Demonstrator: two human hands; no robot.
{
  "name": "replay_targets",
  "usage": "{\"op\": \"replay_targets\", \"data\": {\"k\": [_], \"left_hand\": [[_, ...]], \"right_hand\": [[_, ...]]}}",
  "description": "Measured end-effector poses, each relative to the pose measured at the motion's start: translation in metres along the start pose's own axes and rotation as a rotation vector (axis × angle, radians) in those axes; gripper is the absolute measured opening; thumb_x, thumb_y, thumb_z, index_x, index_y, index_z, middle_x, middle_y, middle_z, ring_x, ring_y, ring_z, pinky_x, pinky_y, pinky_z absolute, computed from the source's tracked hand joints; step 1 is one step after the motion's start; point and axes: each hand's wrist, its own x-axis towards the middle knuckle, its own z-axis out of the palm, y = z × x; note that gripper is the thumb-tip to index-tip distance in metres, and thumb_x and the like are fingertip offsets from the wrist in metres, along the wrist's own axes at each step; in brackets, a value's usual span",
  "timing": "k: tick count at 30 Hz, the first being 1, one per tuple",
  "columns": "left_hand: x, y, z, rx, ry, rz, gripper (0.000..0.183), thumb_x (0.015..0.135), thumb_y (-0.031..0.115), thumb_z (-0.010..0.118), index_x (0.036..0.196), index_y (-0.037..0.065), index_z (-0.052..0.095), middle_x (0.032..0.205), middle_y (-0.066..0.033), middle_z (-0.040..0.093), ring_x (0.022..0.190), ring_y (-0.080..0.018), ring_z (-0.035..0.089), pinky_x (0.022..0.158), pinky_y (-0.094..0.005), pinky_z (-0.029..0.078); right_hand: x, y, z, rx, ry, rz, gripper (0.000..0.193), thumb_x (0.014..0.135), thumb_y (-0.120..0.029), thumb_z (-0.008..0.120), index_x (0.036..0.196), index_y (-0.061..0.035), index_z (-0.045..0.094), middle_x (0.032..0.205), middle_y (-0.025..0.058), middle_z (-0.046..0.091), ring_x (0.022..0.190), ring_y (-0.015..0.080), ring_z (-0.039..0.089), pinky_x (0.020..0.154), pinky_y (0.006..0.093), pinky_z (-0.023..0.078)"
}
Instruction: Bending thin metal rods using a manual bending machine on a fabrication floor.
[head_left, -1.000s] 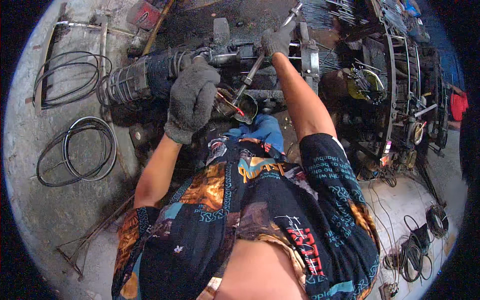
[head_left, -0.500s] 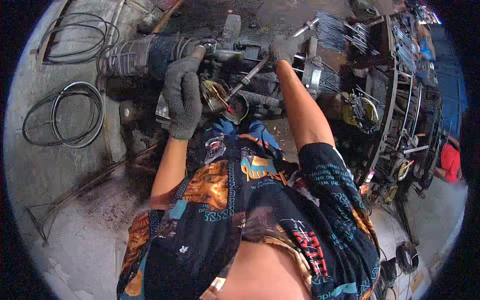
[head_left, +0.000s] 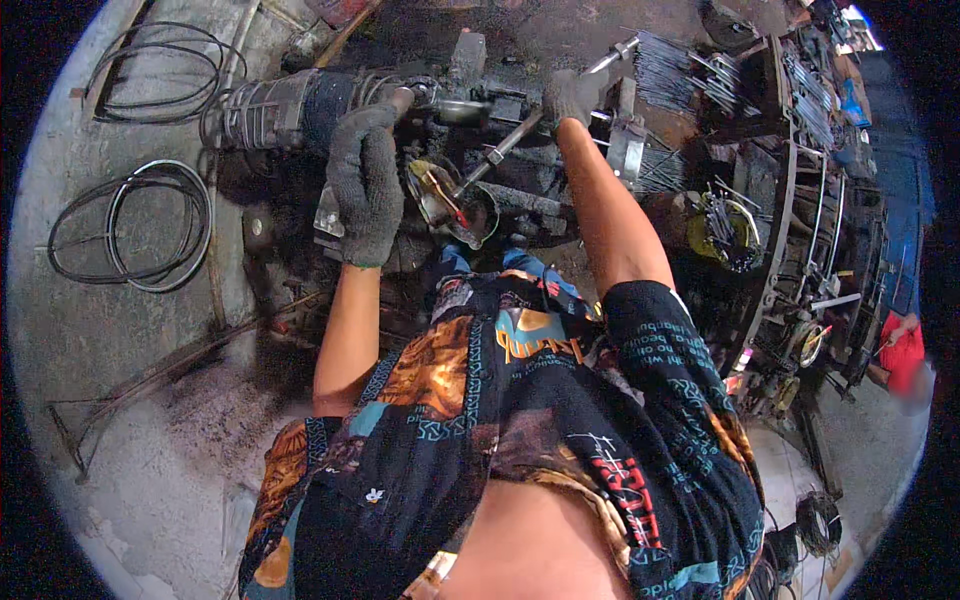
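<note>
My right hand [head_left: 568, 98], in a grey knit glove, is closed round a long metal bar [head_left: 515, 142]. The bar slants across the machine from lower left to upper right, with a collar partway along. My left hand [head_left: 365, 185], in a matching glove, reaches up to the machine's left side. Its fingers bend toward a metal fitting [head_left: 420, 92] beside a rounded metal part [head_left: 463, 110]; what they grip there is hidden. Below the bar's lower end is a round pan [head_left: 482, 222]. A brush-like stick with a red part [head_left: 455, 208] leans in it.
A dark ribbed cylinder [head_left: 265, 112] lies left of the machine. Thin metal rods [head_left: 662, 70] are stacked at the right, near a yellow container [head_left: 705, 240] of metal pieces. A metal rack [head_left: 785, 220] stands farther right. Coiled cables [head_left: 115, 240] are at the left. Another person's red sleeve [head_left: 903, 350] shows far right.
The view has shifted slightly. Both hands keep nearly the same places, the right still round the bar. The rounded metal part by my left hand looks wider and more blurred.
</note>
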Motion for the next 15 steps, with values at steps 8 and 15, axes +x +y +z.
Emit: {"op": "replay_targets", "data": {"k": [8, 15], "left_hand": [[-0.002, -0.002, -0.002, -0.035, -0.004, 0.011, 0.017, 0.102, 0.010, 0.052, 0.108, 0.002, 0.065, 0.115, -0.0128, 0.069, 0.110, -0.0257, 0.064, 0.100, -0.0377, 0.047], [0.001, 0.006, -0.004, -0.099, -0.001, -0.054, 0.020, 0.102, 0.011, 0.051, 0.113, 0.002, 0.064, 0.118, -0.0143, 0.069, 0.113, -0.0267, 0.063, 0.103, -0.0391, 0.045]], "right_hand": [[0.003, 0.008, -0.002, 0.024, 0.098, -0.083, 0.061, 0.083, -0.024, 0.065, 0.132, -0.0001, 0.037, 0.109, 0.0299, 0.066, 0.098, 0.0461, 0.066, 0.090, 0.0495, 0.052], [0.015, 0.018, 0.003, 0.019, 0.075, -0.062, 0.060, 0.082, -0.022, 0.068, 0.129, 0.0013, 0.039, 0.109, 0.0269, 0.066, 0.097, 0.0434, 0.066, 0.085, 0.0483, 0.053]]}}
